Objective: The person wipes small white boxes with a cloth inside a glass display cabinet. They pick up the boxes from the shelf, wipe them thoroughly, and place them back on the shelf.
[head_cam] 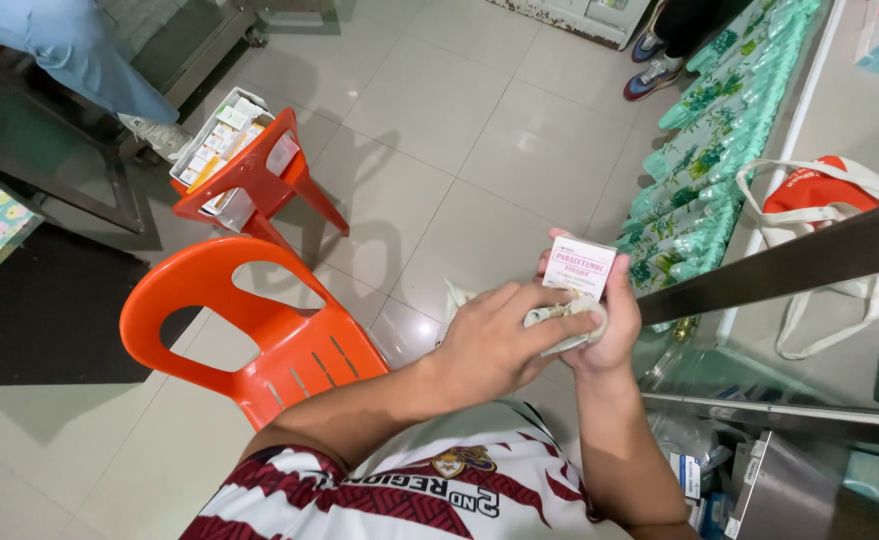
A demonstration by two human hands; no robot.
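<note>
We see an orange chair (260, 330) on the tiled floor (460, 110) at our left. Our left hand (490, 345) and right hand (610, 320) meet above the floor. Right fingers grasp a small pink-and-white box (580, 268), upright, long axis vertical, face toward us. Left fingers pinch folded paper (560, 318) just beneath it.
</note>
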